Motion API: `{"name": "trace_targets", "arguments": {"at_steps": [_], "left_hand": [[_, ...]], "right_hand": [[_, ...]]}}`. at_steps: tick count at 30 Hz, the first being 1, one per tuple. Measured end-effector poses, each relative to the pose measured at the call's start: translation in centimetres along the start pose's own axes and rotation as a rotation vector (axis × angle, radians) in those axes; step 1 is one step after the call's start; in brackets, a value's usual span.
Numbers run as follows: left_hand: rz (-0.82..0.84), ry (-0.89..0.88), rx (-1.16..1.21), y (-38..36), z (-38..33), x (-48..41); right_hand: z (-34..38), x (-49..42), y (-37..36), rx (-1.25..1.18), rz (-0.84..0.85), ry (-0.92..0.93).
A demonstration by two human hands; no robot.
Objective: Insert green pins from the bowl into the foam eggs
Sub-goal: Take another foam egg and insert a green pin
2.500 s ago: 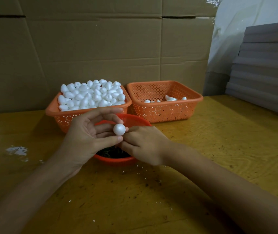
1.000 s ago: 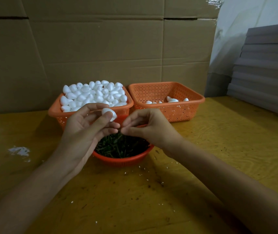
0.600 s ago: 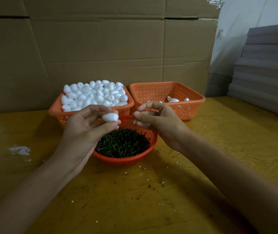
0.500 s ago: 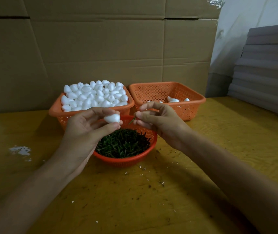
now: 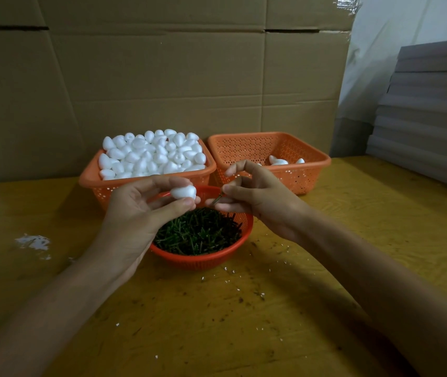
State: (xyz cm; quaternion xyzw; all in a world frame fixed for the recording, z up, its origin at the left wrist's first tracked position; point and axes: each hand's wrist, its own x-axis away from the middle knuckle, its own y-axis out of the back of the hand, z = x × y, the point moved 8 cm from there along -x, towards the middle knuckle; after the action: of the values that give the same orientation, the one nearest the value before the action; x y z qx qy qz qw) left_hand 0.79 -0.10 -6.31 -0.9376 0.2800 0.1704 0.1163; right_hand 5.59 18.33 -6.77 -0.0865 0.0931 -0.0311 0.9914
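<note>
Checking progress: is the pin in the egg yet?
No, the right hand pinches the green pin apart from the foam egg the left hand holds.

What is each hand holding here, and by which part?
The left hand grips a foam egg round its sides, between thumb and fingertips. The right hand pinches a green pin at one end.

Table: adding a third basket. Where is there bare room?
Free: the table left of the full basket, beyond the crumb patch, and right of the sparse basket, before the grey stack. Crowded centre: both baskets, the pin bowl, the foam egg in the left hand and the green pin in the right hand.
</note>
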Motion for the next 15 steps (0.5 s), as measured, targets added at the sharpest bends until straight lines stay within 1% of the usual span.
{"name": "trace_targets", "arguments": {"at_steps": [6, 9, 15], "left_hand": [[0.006, -0.002, 0.017, 0.14, -0.19, -0.09], [0.019, -0.002, 0.033, 0.05, -0.10, -0.09], [0.038, -0.021, -0.008, 0.02, -0.06, -0.20]], "right_hand": [[0.04, 0.02, -0.44, 0.131, 0.021, 0.043], [0.18, 0.01, -0.82, 0.219, 0.060, 0.070], [0.32, -0.20, -0.92, 0.237, 0.107, 0.121]]}}
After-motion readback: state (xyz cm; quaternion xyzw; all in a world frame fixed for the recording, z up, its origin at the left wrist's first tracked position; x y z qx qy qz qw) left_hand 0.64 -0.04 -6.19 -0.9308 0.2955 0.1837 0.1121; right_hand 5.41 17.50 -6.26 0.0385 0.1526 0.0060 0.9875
